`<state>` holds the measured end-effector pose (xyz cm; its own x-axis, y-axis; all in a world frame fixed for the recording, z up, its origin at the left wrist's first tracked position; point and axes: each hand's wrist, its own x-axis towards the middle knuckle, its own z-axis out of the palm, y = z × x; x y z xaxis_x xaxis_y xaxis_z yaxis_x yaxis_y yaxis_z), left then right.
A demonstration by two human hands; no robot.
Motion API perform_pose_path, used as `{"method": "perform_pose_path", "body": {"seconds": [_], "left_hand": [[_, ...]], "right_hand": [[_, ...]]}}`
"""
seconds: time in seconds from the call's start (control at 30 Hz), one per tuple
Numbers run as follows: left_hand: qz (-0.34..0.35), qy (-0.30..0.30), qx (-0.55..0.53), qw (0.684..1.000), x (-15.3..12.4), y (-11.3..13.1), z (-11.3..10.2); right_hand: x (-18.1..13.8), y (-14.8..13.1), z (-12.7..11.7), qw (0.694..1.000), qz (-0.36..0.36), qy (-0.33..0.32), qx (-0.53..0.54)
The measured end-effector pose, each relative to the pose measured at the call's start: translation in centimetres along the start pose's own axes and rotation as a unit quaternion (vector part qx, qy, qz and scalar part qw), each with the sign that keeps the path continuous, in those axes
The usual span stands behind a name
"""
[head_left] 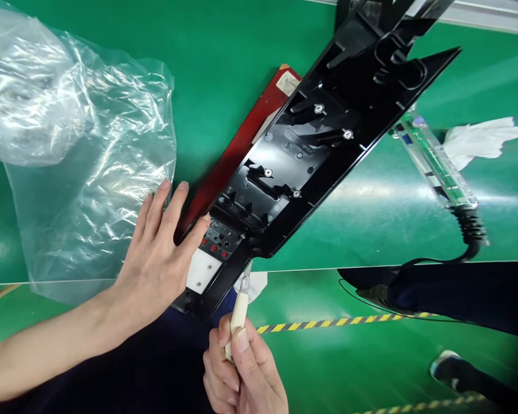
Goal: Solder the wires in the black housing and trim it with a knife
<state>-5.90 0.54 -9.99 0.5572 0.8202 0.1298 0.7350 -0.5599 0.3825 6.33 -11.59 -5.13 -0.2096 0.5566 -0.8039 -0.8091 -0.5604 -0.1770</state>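
Note:
A long black plastic housing [323,155] lies diagonally on the green table, hollow side up, with metal inserts and several red dots showing inside. My left hand [159,259] is open, its fingers spread; the thumb rests at the housing's near left edge and the other fingertips reach the clear plastic bag [112,155]. In my right hand [246,368] is a utility knife [239,310] with a cream handle, pinched between thumb and fingers. Its blade end points up toward the housing's near right edge; whether it touches, I cannot tell. A red bar [242,138] sits beneath the housing's left side.
On the right of the table [371,224] lies a clear-bodied electric tool [440,155] with a black cable, beside a crumpled white cloth [479,141]. Another person's dark-clothed leg [470,299] is beyond the table edge. Yellow-black tape [319,324] marks the floor.

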Motion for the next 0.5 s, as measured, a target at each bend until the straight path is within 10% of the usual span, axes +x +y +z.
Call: {"method": "perform_pose_path", "body": {"seconds": [0.5], "left_hand": [[0.025, 0.021, -0.046, 0.998, -0.06, -0.72, 0.21]], "right_hand": [[0.36, -0.13, -0.64, 0.999, -0.005, -0.033, -0.018]]}}
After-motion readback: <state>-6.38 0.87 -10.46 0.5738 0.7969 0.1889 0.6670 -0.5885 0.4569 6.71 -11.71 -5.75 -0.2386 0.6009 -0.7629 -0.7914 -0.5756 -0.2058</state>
